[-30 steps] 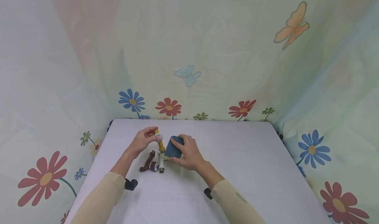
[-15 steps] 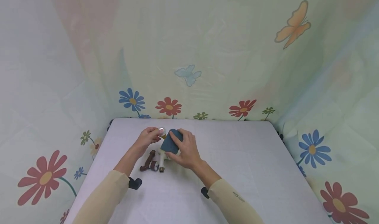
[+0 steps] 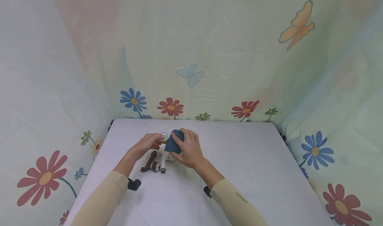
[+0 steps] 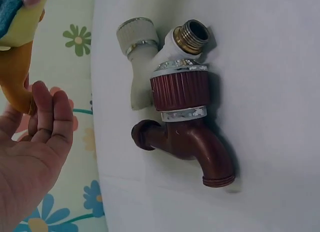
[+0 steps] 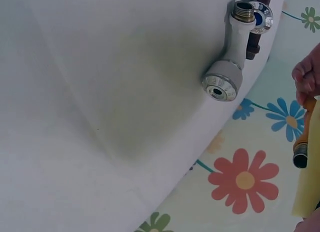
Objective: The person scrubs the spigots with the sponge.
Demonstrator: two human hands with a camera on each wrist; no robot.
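Observation:
A yellow-orange tap (image 4: 16,72) is held up off the table by my left hand (image 3: 147,143), whose fingers grip its spout end in the left wrist view. The tap's round clear-and-silver knob (image 3: 164,137) faces up beside those fingers. My right hand (image 3: 190,149) grips a sponge (image 3: 173,143) with a dark blue scouring side and a yellow foam side. The foam lies against the tap, and the sponge hides much of its body in the head view. Below the hands, a brown-red tap (image 4: 186,139) and a white tap (image 5: 237,45) lie side by side on the table.
A white cloth covers the table (image 3: 245,172). Its back edge meets a curtain (image 3: 227,69) printed with flowers and butterflies, which also hangs at both sides. Dark wrist-worn camera pieces (image 3: 134,184) stick out below the sleeves.
My left hand has turned the yellow tap so its knob faces up, and dipped slightly. My right hand has shifted the sponge up and left, over the tap. Both table taps stay put.

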